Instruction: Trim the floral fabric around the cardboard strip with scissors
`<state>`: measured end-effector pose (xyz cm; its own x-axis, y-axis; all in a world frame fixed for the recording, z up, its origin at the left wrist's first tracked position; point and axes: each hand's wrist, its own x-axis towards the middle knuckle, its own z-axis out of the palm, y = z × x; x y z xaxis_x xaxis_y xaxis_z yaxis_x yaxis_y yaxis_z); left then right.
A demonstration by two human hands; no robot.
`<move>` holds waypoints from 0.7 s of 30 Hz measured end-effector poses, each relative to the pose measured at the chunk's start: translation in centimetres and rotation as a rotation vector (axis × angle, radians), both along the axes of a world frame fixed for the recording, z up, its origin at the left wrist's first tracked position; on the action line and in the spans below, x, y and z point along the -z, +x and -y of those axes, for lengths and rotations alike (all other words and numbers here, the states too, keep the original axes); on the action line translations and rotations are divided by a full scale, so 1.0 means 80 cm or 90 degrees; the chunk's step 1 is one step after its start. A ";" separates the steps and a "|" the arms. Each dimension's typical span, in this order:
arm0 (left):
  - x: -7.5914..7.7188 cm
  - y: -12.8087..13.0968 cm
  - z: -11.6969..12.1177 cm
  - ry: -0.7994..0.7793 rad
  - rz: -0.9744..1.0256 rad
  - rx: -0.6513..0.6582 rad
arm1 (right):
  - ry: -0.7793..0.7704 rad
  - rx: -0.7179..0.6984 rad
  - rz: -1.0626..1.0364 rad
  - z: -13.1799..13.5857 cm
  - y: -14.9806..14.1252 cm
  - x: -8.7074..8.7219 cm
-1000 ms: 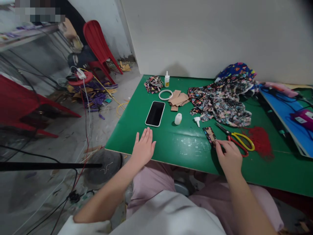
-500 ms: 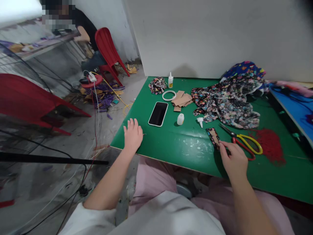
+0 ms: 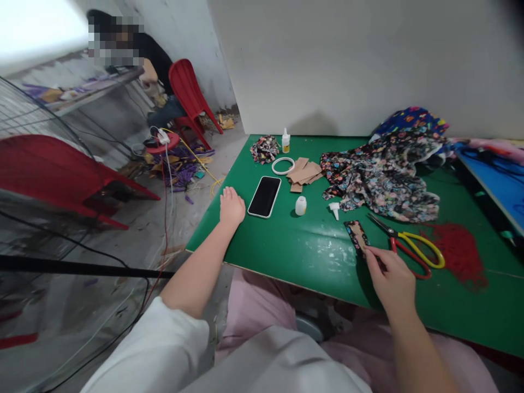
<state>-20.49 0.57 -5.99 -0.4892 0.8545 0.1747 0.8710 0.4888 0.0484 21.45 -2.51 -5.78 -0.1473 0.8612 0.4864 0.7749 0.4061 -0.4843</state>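
My left hand (image 3: 232, 206) rests on the green table (image 3: 303, 254) near its left edge, fingers curled under in a loose fist, just left of a black phone (image 3: 265, 196) lying face up. My right hand (image 3: 388, 275) is at the table's front, its thumb and forefinger closed on the near end of a small floral fabric-covered strip (image 3: 355, 233) that lies flat. Yellow-and-red-handled scissors (image 3: 413, 248) lie closed just right of that strip. A small white bottle (image 3: 301, 206) and a white nozzle cap (image 3: 335, 210) stand between the phone and the strip.
Farther back lie a floral cloth heap (image 3: 380, 177), brown card pieces (image 3: 303, 173), a white ring (image 3: 283, 165), a glue bottle (image 3: 285, 142) and a fabric bunch (image 3: 265, 148). Red thread (image 3: 460, 254) lies right. A person sits on a red chair (image 3: 190, 98) back left.
My left hand slid from the front edge back toward the phone and curled from flat and spread into a fist. My right hand stayed on the strip. The view shifted left.
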 end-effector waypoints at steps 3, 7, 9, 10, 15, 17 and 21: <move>0.000 -0.011 -0.036 0.022 0.016 0.003 | -0.015 0.006 -0.020 0.002 0.002 -0.001; -0.003 -0.021 -0.091 0.068 0.051 0.028 | -0.016 0.011 -0.025 0.002 0.001 -0.001; -0.005 -0.024 -0.118 0.098 0.075 0.043 | -0.001 0.014 -0.026 0.002 0.001 -0.002; -0.006 -0.025 -0.131 0.115 0.091 0.048 | -0.003 0.022 -0.027 0.001 0.000 -0.002; -0.005 -0.025 -0.192 0.209 0.221 0.062 | 0.003 0.029 -0.029 -0.001 -0.002 -0.010; -0.005 -0.025 -0.214 0.251 0.298 0.058 | 0.002 0.039 -0.033 -0.001 -0.003 -0.015; -0.012 -0.029 -0.249 0.355 0.496 0.033 | -0.004 0.058 -0.056 0.000 -0.005 -0.021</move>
<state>-22.81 20.47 -5.03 -0.6036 0.7707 0.2045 0.5161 0.1821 0.8370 21.02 -2.49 -4.11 -0.0246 0.8722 0.4884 0.7630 0.3321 -0.5546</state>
